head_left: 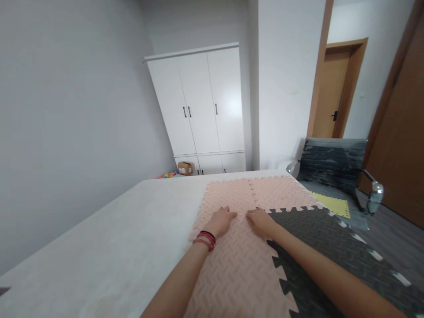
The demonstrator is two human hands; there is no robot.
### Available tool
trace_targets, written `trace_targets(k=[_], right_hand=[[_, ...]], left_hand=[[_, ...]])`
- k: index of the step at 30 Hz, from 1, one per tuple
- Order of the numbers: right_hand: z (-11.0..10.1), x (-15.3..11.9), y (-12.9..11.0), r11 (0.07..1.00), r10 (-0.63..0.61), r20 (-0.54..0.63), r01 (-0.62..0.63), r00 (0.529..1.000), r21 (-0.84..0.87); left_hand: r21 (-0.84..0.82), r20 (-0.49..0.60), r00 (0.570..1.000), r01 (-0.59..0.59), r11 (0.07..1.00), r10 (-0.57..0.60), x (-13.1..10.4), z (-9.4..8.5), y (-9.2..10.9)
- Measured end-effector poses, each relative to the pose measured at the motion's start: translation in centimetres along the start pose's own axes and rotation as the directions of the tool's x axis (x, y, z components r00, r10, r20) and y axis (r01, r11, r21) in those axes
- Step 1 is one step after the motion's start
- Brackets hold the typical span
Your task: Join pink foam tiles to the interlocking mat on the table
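Pink foam mat tiles (238, 278) with a raised woven pattern and toothed edges lie flat on a white table (132, 229). My left hand (222, 221), with red and dark bands at the wrist, rests palm down on the pink foam, thumb stretched to the right. Just to its right, my right hand (260, 222) presses its fingertips on the pink foam near the corner of a dark grey foam tile (318, 238). Neither hand lifts anything. The grey tile's teeth meet the far pink tiles (278, 191); its left edge runs beside the near pink one, partly covered by my right forearm.
A chair (333, 161) with metal armrests stands right of the table, a yellow foam piece (331, 204) on its seat. Past the far edge are a cardboard box (184, 168), colourful small items (169, 175) and a white wardrobe (202, 106). A wall borders the left.
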State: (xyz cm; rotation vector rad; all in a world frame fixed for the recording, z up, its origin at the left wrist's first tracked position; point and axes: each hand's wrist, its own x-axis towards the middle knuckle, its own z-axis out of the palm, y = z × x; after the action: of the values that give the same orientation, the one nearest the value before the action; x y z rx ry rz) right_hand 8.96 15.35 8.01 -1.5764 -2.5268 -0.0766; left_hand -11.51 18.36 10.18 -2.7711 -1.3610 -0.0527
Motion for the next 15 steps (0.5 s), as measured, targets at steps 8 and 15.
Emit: trace_targets(k=[8, 15], right_hand=[[0.8, 0.1, 2.4, 0.987, 0.161, -0.045, -0.161, 0.986, -0.014], [-0.2, 3.8, 2.1, 0.965, 0.248, -0.067, -0.252, 0.966, -0.066]], left_hand=[[0.034, -0.061, 0.998, 0.020, 0.999, -0.018, -0.2, 0.0, 0.7], [0.057, -0.114, 0.993, 0.004, 0.998, 0.002, -0.4, 1.0, 1.6]])
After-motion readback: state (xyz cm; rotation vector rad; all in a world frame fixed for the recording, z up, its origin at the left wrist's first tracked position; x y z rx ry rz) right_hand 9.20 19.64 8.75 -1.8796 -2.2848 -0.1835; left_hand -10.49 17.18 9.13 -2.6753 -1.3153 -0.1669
